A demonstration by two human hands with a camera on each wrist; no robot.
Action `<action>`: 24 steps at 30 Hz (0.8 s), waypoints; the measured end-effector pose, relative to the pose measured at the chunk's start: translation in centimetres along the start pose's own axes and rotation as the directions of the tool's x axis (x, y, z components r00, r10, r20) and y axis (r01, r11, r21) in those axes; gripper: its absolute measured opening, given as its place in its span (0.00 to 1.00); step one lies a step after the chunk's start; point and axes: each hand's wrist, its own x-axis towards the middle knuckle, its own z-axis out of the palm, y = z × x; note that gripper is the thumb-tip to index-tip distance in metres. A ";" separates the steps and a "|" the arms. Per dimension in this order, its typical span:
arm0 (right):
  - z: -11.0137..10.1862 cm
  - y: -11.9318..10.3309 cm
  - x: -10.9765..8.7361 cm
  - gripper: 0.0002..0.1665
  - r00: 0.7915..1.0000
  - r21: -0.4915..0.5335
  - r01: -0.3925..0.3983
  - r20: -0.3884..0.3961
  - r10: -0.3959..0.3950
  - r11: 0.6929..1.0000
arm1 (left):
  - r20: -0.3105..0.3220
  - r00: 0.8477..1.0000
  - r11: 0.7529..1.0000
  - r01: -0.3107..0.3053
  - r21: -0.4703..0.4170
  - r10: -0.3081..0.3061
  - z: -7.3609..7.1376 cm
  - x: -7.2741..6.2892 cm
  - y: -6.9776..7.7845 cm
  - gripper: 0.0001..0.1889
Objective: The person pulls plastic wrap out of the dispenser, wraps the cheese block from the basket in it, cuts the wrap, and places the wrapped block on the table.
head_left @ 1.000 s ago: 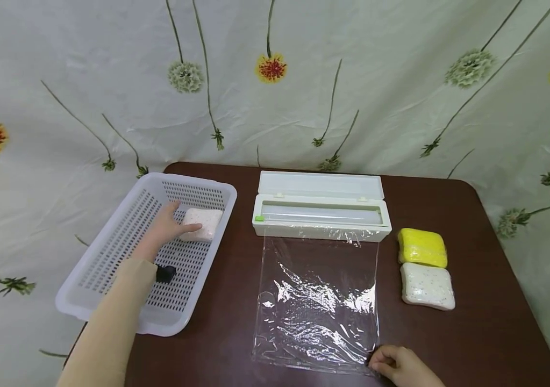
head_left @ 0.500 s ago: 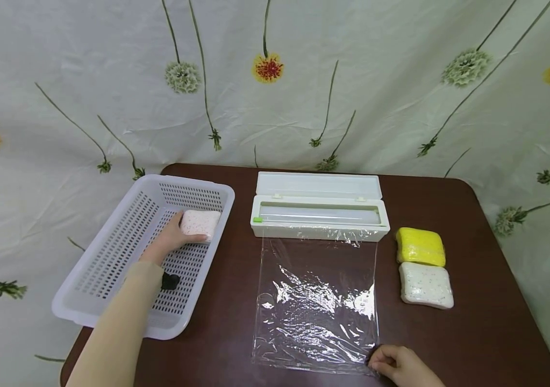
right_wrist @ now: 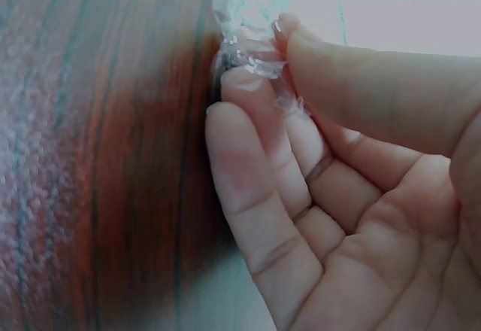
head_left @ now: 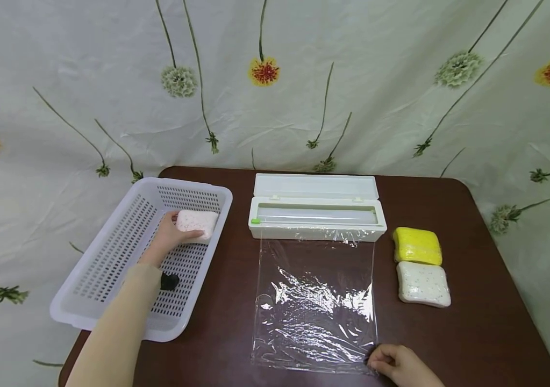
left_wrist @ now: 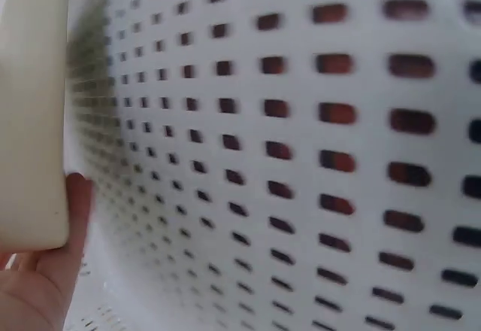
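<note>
My left hand [head_left: 167, 237] reaches into the white perforated basket [head_left: 105, 252] and grips a pale speckled bar of soap [head_left: 198, 223] between thumb and fingers. Up close in the left wrist view, the soap [left_wrist: 30, 113] stands beside the basket's holed wall. At the table's front, my right hand [head_left: 400, 365] pinches the corner of a clear sheet of plastic wrap [head_left: 315, 306]. In the right wrist view the crumpled wrap [right_wrist: 252, 53] is caught between thumb and fingertips. The sheet runs out of a white wrap dispenser [head_left: 318, 232] whose lid is raised.
To the right, a yellow wrapped soap [head_left: 418, 246] touches a white speckled wrapped soap [head_left: 423, 284]. The dark brown table [head_left: 487, 322] has rounded far corners. Behind it hangs a flowered cloth [head_left: 304, 97]. A black strap shows at my left wrist [head_left: 169, 281].
My left hand has closed its thumb and fingers onto the soap in the basket. My right hand stays at the wrap's corner. The view has shifted slightly.
</note>
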 end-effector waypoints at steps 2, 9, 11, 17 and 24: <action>0.1 0.0 0.0 0.08 1.000 -0.002 -0.004 -0.002 0.004 1.000 | -0.044 0.999 1.000 0.019 -0.010 -0.019 -0.3 -0.1 0.1 0.58; 0.1 -0.1 -0.1 0.09 0.999 0.007 -0.031 0.013 0.031 1.000 | -0.085 0.992 0.984 0.074 -0.165 -0.088 -2.0 -1.1 0.5 0.59; 0.1 -0.1 -0.1 0.09 0.999 0.009 -0.042 0.020 0.042 0.999 | -0.092 0.991 0.976 0.072 -0.207 -0.093 -2.5 -1.6 0.9 0.60; 0.1 -0.1 -0.2 0.09 1.000 -0.017 -0.015 0.003 0.016 1.000 | -0.125 0.991 0.964 0.014 -0.267 -0.049 -4.0 -3.7 3.1 0.61; 0.2 -0.3 -0.1 0.08 1.000 -0.032 -0.010 -0.025 0.009 0.999 | -0.129 0.989 0.973 -0.102 -0.208 0.076 -3.9 -7.8 8.0 0.61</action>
